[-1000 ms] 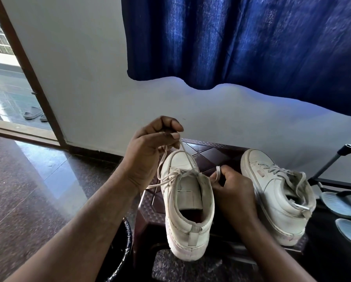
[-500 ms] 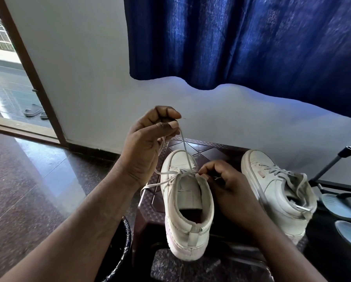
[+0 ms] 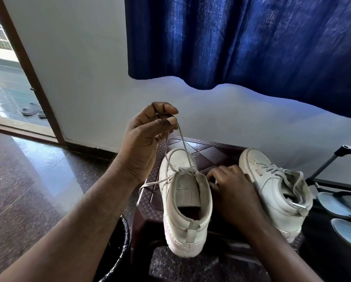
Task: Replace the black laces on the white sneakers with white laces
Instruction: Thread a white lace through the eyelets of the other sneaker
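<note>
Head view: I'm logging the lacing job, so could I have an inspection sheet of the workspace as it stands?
Surface: brown patterned stool, both sneakers on it.
Job's things: near sneaker partly laced with white lace; far sneaker laced pale.
Clutter: black bin beside stool; no black laces seen.
Grippers: left hand pinches lace, raised; right hand at near sneaker's side, grip hidden.
Cables: nothing seen.
Surroundings: blue curtain, open doorway, sandals on the right.
</note>
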Demonstrator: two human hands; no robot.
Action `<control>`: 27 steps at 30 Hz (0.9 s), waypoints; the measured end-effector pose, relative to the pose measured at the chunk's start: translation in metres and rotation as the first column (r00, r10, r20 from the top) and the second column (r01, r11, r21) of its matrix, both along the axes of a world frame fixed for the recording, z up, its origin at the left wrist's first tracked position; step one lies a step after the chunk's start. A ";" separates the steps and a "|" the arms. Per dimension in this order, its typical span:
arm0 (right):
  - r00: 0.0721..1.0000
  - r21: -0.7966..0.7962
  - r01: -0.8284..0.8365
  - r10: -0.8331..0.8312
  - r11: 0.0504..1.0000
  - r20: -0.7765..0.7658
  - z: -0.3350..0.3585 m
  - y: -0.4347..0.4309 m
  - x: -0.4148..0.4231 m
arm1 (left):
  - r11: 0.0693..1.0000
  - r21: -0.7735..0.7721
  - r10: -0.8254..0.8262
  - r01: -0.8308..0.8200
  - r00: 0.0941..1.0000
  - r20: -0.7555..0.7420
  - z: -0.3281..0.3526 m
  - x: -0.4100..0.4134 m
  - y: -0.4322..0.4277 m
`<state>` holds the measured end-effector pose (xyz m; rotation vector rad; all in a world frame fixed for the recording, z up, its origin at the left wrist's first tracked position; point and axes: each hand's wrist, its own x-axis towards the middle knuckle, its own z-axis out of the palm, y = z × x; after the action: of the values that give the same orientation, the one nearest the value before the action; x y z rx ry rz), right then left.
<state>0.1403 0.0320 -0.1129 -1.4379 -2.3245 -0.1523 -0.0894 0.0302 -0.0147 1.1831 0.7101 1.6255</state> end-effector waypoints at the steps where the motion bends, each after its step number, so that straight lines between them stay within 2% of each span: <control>1: 0.996 -0.022 -0.030 0.028 0.999 -0.086 0.004 -0.002 -0.001 | 1.000 0.003 0.000 0.000 1.000 0.001 0.001 0.000 0.000; 3: 0.966 -0.015 -0.079 0.073 0.997 -0.248 0.014 -0.006 -0.006 | 1.000 0.011 -0.005 0.005 1.000 0.007 0.002 0.002 -0.001; 5: 0.951 0.018 -0.110 0.110 0.994 -0.287 0.019 -0.011 -0.012 | 1.000 0.016 -0.014 0.013 1.000 0.006 0.002 0.004 -0.001; 8: 0.977 0.070 -0.036 0.050 0.997 -0.208 0.017 -0.012 -0.014 | 1.000 0.007 -0.030 0.030 0.999 -0.014 0.001 0.006 -0.001; 12: 0.980 0.029 0.198 -0.198 0.980 -0.007 0.008 -0.012 -0.009 | 0.997 -0.052 -0.050 0.049 0.998 -0.023 -0.005 0.006 -0.003; 14: 0.983 0.030 0.183 -0.182 0.983 -0.035 0.008 -0.011 -0.007 | 0.995 -0.070 -0.067 0.065 0.997 -0.024 -0.007 0.008 -0.004; 17: 0.978 0.024 -0.005 0.010 1.000 -0.207 0.021 -0.016 -0.013 | 0.994 -0.069 -0.086 0.082 0.995 -0.046 -0.008 0.009 -0.004; 19: 0.979 0.074 -0.056 0.069 0.996 -0.191 0.026 -0.020 -0.017 | 0.994 -0.065 -0.091 0.087 0.995 -0.050 -0.008 0.010 -0.004; 21: 0.992 0.097 0.011 0.002 0.995 -0.129 0.024 -0.019 -0.015 | 0.993 -0.072 -0.098 0.094 0.993 -0.060 -0.009 0.010 -0.004; 24: 0.980 0.049 0.199 -0.199 0.979 -0.020 0.015 -0.014 -0.008 | 0.990 -0.106 -0.109 0.097 0.987 -0.119 -0.013 0.011 -0.004; 27: 0.980 0.007 0.200 -0.199 0.980 -0.020 0.012 -0.013 -0.007 | 0.986 -0.145 -0.110 0.087 0.981 -0.160 -0.018 0.013 -0.006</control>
<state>0.1335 0.0187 -0.1004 -1.6591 -2.1578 -0.2033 -0.0764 0.0247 -0.0326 1.2446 0.8431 1.3838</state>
